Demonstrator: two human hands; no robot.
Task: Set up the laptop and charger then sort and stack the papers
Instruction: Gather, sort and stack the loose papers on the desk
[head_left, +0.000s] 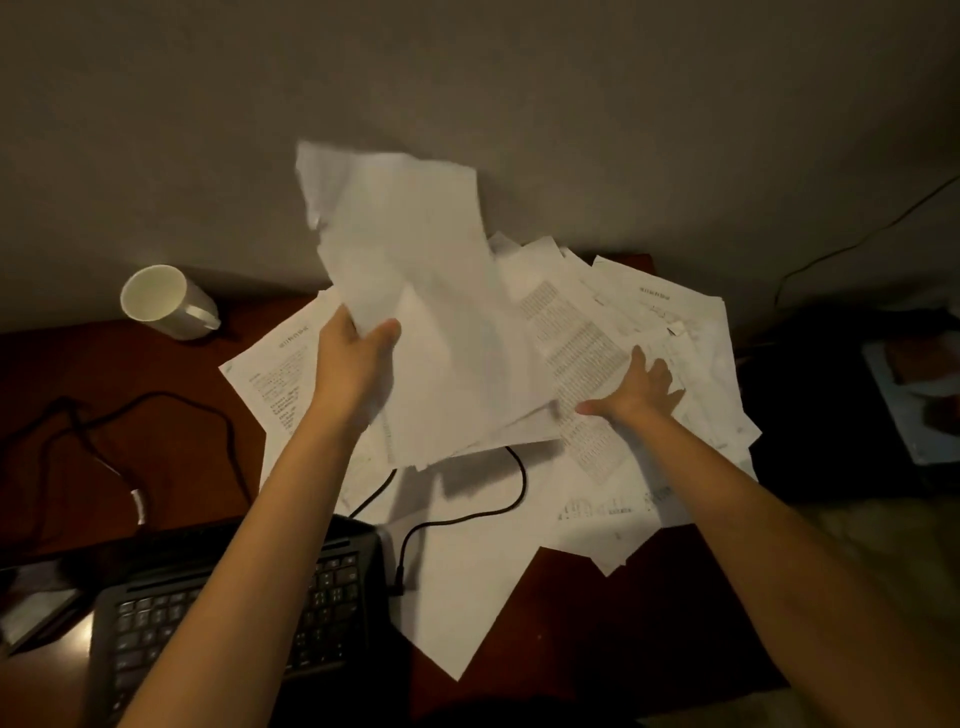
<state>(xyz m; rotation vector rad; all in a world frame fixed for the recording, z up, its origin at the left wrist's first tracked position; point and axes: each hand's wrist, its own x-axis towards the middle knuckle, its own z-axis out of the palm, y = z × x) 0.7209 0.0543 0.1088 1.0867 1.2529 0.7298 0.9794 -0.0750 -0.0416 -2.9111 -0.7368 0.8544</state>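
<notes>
A messy spread of white printed papers (613, 332) covers the middle and right of the dark red desk (119, 374). My left hand (358, 358) grips a bundle of several sheets (415, 270) lifted off the pile, its top blurred against the wall. My right hand (639, 389) lies flat with spread fingers on a printed sheet to the right. The laptop (156, 623) sits open at the lower left, its keyboard partly under my left forearm. A black charger cable (498, 512) loops over the papers to a plug at the laptop's right side.
A white mug (166, 301) stands at the back left by the wall. More black cable (104, 415) coils on the left of the desk. A dark object with a picture on it (914, 395) lies off the desk's right edge. A thin wire (852, 244) runs along the wall.
</notes>
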